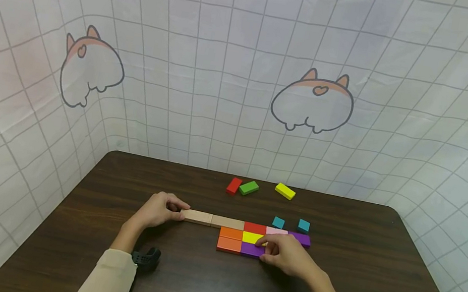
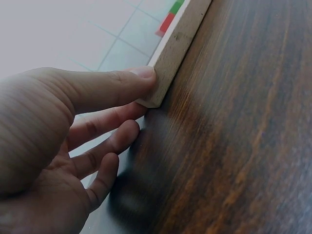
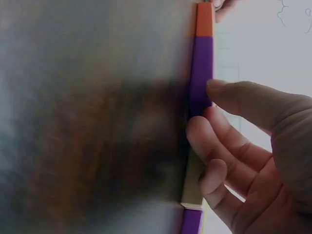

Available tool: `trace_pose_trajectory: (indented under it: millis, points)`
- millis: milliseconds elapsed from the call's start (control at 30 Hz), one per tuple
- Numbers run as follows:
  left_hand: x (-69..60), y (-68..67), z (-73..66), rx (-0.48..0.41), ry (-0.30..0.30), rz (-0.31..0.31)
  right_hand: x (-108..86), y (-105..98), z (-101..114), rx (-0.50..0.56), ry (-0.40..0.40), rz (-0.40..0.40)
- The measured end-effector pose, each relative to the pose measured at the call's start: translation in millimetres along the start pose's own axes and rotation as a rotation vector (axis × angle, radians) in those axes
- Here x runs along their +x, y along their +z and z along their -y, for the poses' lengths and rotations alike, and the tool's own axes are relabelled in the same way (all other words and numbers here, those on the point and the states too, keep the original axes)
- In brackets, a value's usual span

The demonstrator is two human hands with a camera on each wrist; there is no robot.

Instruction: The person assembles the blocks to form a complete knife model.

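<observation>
My left hand (image 1: 161,213) pinches the outer end of a wooden block (image 1: 197,217), the leftmost of a row continuing with another wooden block (image 1: 228,223), a red (image 1: 255,228), a pink (image 1: 276,231) and a purple block (image 1: 301,239). Its thumb lies on the wooden block (image 2: 178,48) in the left wrist view. In front of the row are two orange blocks (image 1: 229,245), a yellow (image 1: 252,238) and a purple one (image 1: 251,250). My right hand (image 1: 290,257) grips that purple block (image 3: 201,68) near its right end, partly hiding a wooden block (image 3: 194,187).
Behind the row stand two small blue blocks (image 1: 278,222) (image 1: 303,226). Farther back lie a red block (image 1: 234,186), a green block (image 1: 249,187) and a yellow block (image 1: 285,191) near the far edge of the dark table (image 1: 156,169). A patterned cloth hangs behind.
</observation>
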State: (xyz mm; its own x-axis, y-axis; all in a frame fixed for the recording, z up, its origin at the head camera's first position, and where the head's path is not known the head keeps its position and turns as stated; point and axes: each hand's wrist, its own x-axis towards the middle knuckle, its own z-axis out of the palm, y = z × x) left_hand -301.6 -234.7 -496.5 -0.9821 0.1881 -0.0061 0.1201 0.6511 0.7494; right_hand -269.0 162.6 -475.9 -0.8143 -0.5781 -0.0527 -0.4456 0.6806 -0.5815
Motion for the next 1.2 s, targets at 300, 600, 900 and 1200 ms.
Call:
trace_pose_trajectory:
  millis: [300, 600, 900, 1200]
  points:
    - [2.2, 0.3, 1.7, -0.005, 0.011, -0.001, 10.2, -32, -2, 0.049, -0.057, 0.076]
    - [0.8, -0.5, 0.0, -0.008, 0.007, 0.005, 40.5, -69, -24, 0.078, 0.036, 0.027]
    - [0.8, -0.7, -1.2, -0.013, -0.006, 0.0, 67.8, -76, -71, 0.055, 0.149, -0.209]
    - [0.3, -0.3, -0.1, -0.01, -0.005, 0.0, 83.8, -74, -93, 0.093, 0.24, -0.288]
